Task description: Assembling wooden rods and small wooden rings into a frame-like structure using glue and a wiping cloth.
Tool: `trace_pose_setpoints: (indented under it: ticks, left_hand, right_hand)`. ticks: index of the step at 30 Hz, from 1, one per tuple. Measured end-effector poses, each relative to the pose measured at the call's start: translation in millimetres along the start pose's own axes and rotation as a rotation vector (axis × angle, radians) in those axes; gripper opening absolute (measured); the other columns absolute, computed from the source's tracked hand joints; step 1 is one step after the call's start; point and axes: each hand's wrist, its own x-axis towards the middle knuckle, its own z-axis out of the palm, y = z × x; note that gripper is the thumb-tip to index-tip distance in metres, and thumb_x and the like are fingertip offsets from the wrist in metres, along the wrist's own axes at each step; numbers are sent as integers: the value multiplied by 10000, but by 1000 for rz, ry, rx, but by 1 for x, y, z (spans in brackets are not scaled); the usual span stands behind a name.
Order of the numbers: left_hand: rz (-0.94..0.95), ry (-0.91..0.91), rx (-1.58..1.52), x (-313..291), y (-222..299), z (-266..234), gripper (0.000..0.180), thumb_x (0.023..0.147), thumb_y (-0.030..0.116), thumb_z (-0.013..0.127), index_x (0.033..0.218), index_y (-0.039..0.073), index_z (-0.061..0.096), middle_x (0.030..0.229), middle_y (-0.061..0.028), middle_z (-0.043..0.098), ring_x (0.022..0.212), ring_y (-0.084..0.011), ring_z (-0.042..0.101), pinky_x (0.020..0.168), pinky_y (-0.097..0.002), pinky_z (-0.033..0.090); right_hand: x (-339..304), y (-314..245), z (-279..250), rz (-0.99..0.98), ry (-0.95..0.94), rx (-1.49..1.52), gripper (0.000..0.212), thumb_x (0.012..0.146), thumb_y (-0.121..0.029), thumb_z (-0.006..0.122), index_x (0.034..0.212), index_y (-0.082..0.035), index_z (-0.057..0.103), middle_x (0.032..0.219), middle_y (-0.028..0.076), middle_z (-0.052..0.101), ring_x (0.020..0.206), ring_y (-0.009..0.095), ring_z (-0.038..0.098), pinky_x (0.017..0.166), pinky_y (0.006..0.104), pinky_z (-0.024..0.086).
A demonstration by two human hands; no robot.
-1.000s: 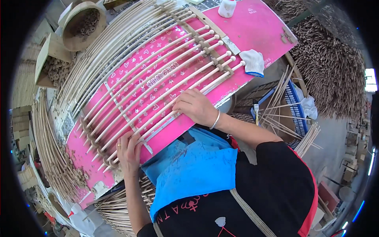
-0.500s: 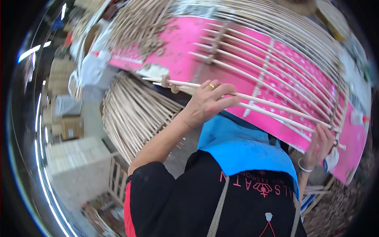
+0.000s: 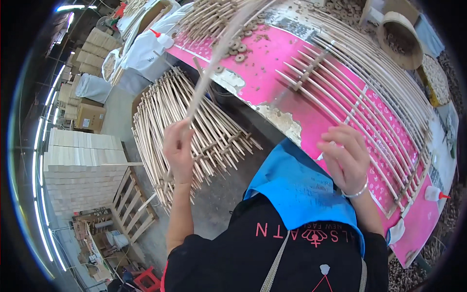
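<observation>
My left hand (image 3: 178,148) is closed around a thin wooden stick (image 3: 214,68), smeared by motion, that slants up and right from the fist. Beneath that arm lies a big heap of pale wooden sticks (image 3: 168,114), many with small wooden rings on them. Over the near edge of the pink table my right hand (image 3: 344,158) is half curled, fingers apart, with nothing in it. Just beyond it a row of parallel sticks (image 3: 340,104) rests on the pink sheet, crossed by a line of rings (image 3: 307,73) near the left ends.
Loose wooden rings (image 3: 238,48) and more sticks (image 3: 209,22) lie at the table's far left. White glue bottles with red tips stand left (image 3: 164,40) and right (image 3: 433,193). A tub (image 3: 400,41) is at the back right. Stacked wood blocks (image 3: 80,182) and a pallet (image 3: 131,207) stand left.
Both hands held two sticks with rings over the table's near edge. My left hand has since swung left over the heap with a stick; my right hand has let go and moved left.
</observation>
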Motion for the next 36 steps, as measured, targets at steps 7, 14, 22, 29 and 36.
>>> trace_pose_setpoints:
  ticks: [7,14,22,29,36]
  left_hand:
    - [-313,297,28,-36,-118,-44,466,1026,74,659,1487,54,594,919,36,512,713,-64,433,637,-245,410]
    - [-721,331,-87,-38,-149,-35,537,1058,69,594,1582,107,485,899,27,541,670,-52,467,575,-250,422]
    - [-850,201,-201,0,-182,15,597,1056,-31,513,1627,22,348,1103,-67,624,681,-73,492,584,-277,450]
    - [-901,206,-171,42,-212,83,669,1006,-104,486,1640,29,318,1625,-247,422,581,-64,491,524,-282,431]
    - [-950,183,153,43,-254,106,632,1001,-1,569,1608,84,417,1555,-217,505,1391,-379,531,1157,-415,433]
  right_hand:
    - [-35,23,42,257,-84,204,132,836,-23,765,964,-44,743,975,107,707,934,295,669,793,394,530]
    - [-55,31,43,353,-128,186,118,848,-19,747,964,-34,752,965,113,718,923,291,679,787,389,538]
    - [-61,35,40,448,-138,183,103,865,-4,725,963,-24,747,950,124,712,927,290,682,797,387,531]
    - [-71,39,35,512,-143,169,104,868,1,715,966,-21,740,937,122,704,922,289,671,815,389,511]
    - [-70,41,36,574,-174,157,87,883,-15,707,964,-19,738,912,122,702,900,292,667,808,390,506]
